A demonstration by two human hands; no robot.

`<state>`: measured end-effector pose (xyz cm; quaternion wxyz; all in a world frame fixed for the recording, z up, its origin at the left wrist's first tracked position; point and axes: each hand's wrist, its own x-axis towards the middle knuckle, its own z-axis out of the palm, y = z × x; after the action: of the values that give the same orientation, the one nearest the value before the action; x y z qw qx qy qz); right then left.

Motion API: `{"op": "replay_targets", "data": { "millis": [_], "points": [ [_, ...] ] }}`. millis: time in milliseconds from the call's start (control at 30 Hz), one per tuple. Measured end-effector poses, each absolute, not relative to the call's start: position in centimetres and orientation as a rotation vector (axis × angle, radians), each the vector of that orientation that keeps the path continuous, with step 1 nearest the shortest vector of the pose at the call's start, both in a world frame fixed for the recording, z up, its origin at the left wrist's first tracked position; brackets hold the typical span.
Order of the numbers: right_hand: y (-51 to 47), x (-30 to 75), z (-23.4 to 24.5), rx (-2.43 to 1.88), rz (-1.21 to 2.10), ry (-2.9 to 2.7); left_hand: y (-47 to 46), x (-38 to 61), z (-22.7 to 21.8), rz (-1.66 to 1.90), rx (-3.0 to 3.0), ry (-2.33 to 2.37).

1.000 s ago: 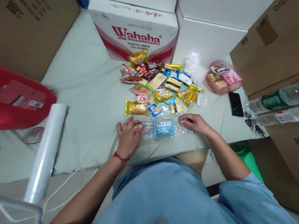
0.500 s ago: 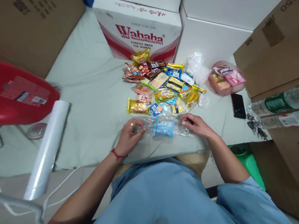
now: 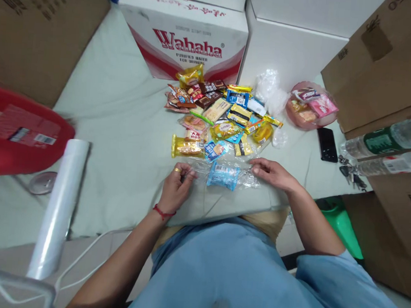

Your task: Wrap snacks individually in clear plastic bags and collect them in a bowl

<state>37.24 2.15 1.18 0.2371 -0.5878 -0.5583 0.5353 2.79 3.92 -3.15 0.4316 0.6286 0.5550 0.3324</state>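
A small blue snack packet (image 3: pixel 224 175) lies near the table's front edge between my hands, with crinkled clear plastic wrap (image 3: pixel 246 179) around it and stretching out to both sides. My left hand (image 3: pixel 177 188), with a ring and a red string bracelet, pinches the wrap's left end between thumb and fingers. At the right end, my right hand (image 3: pixel 274 174) has its bent fingers and thumb on the film; its grip is partly hidden. Just beyond the packet is a heap of wrapped snacks, including a yellow packet (image 3: pixel 188 147) and a cream-coloured packet (image 3: pixel 217 110).
Crumpled plastic (image 3: pixel 267 85) and a pink bowl of snacks (image 3: pixel 312 107) sit right of the heap. Farther right are a phone (image 3: pixel 327 144), keys (image 3: pixel 352 176) and plastic bottles (image 3: pixel 385 141). A film roll (image 3: pixel 59 205) and red container (image 3: pixel 24 134) stand left; a Wahaba-style carton (image 3: pixel 188 45) stands behind.
My left hand has closed more tightly at the wrap's left end. The blue packet has tilted slightly and shifted a little left. My right fingers have straightened slightly.
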Motion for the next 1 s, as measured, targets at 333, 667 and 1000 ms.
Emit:
{"op": "replay_targets", "data": {
  "millis": [333,667,1000],
  "points": [
    [0.8,36.5,2.7,-1.415,1.654,-1.390,3.7,2.9,-3.9,0.822,1.646,1.429],
    [-0.5,36.3,0.9,-1.365,1.844,-1.003,3.6,2.9,-4.0,0.793,1.679,1.460],
    [-0.6,37.7,-1.3,-1.617,1.510,-0.993,4.2,3.1,-3.5,0.826,1.596,1.525]
  ]
}}
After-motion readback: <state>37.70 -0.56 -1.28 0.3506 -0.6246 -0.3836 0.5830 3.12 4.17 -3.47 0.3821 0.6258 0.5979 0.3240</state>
